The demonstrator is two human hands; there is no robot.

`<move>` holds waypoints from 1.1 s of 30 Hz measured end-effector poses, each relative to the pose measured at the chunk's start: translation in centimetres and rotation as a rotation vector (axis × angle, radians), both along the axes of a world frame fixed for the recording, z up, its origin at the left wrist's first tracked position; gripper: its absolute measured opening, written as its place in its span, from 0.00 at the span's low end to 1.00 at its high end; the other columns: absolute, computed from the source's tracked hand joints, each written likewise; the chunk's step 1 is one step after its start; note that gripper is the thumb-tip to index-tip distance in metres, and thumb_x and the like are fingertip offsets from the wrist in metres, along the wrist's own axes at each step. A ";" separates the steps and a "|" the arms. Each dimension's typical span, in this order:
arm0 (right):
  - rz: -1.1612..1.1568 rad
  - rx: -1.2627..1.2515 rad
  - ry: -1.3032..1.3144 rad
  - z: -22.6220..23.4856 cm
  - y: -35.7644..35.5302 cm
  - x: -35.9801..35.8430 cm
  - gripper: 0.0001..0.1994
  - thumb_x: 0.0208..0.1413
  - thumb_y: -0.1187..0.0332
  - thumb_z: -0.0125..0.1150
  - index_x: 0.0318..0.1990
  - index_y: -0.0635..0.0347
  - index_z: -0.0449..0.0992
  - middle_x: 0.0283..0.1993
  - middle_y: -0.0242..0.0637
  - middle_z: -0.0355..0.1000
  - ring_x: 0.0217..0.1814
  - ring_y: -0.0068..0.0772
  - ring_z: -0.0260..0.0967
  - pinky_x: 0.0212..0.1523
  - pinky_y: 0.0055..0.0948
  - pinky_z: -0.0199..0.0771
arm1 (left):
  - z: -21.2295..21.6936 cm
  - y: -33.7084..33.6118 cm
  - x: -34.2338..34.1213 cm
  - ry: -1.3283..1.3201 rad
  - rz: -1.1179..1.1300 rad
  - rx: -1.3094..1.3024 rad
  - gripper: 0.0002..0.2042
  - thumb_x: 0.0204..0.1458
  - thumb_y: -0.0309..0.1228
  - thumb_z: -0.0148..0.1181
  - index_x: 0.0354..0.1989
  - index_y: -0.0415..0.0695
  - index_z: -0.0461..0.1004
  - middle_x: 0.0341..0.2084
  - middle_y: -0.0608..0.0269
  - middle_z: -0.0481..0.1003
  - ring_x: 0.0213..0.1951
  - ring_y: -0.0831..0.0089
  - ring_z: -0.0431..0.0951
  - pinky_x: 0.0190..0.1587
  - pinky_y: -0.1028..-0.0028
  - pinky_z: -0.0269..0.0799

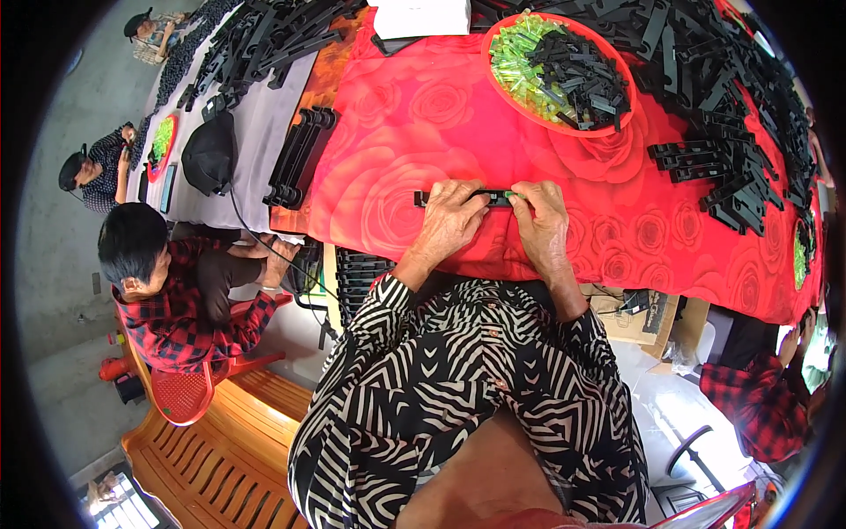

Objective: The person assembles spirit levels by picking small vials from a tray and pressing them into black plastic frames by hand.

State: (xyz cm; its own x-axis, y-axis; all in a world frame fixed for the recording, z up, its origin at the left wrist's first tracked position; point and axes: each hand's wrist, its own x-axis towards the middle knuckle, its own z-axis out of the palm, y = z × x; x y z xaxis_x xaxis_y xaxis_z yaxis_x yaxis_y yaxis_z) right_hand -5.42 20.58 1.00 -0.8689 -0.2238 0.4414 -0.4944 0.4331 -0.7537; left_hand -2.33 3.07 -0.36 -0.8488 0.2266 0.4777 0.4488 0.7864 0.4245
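My left hand (452, 219) is closed round a long, narrow black plastic strip (498, 199) and holds it level just above the red rose-patterned cloth. The strip's left end pokes out beyond my fingers. At its right end, my right hand (543, 222) pinches a small green piece (510, 194) between thumb and forefinger, against the strip. My fingers hide part of both, so I cannot tell whether the green piece sits in the strip. Beyond my hands stands a red round basin (559, 131) with yellow-green small pieces (514, 60) and short black parts (582, 79).
Loose black plastic parts (731, 176) pile up at the right, with more at the far left. A bundle of black strips (300, 159) and a black cap (211, 154) lie left. A person in a checked shirt (189, 309) sits nearby on the left. Cardboard (630, 317) stands below the table edge.
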 end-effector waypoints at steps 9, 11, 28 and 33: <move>-0.027 0.093 0.109 -0.8 -0.3 0.2 0.08 0.48 0.77 0.58 0.38 0.63 0.72 0.33 0.44 0.67 0.39 0.48 0.65 0.40 0.42 0.67 | 0.1 -0.2 -0.2 -0.052 -0.028 0.057 0.09 0.41 0.27 0.64 0.32 0.43 0.77 0.38 0.60 0.76 0.40 0.63 0.74 0.45 0.65 0.64; -0.036 0.096 0.112 -1.0 -0.5 0.3 0.08 0.48 0.76 0.58 0.38 0.62 0.72 0.33 0.44 0.67 0.38 0.48 0.65 0.39 0.42 0.66 | 0.1 -0.3 -0.1 -0.064 -0.028 0.055 0.09 0.41 0.27 0.64 0.32 0.43 0.77 0.38 0.60 0.76 0.41 0.62 0.74 0.46 0.65 0.64; 0.101 0.299 0.081 0.3 -0.5 -1.0 0.04 0.47 0.74 0.55 0.28 0.60 0.66 0.26 0.42 0.64 0.33 0.48 0.63 0.35 0.44 0.61 | -0.2 -0.2 0.0 -0.008 -0.039 0.017 0.11 0.41 0.24 0.63 0.36 0.43 0.77 0.41 0.60 0.75 0.41 0.61 0.73 0.45 0.65 0.65; 0.104 0.339 0.103 0.0 -0.8 -1.2 0.03 0.46 0.75 0.54 0.28 0.60 0.66 0.26 0.43 0.64 0.33 0.48 0.63 0.35 0.43 0.62 | -0.6 -0.1 -0.1 -0.017 -0.030 0.021 0.11 0.40 0.24 0.61 0.35 0.42 0.77 0.41 0.60 0.75 0.41 0.62 0.73 0.45 0.65 0.64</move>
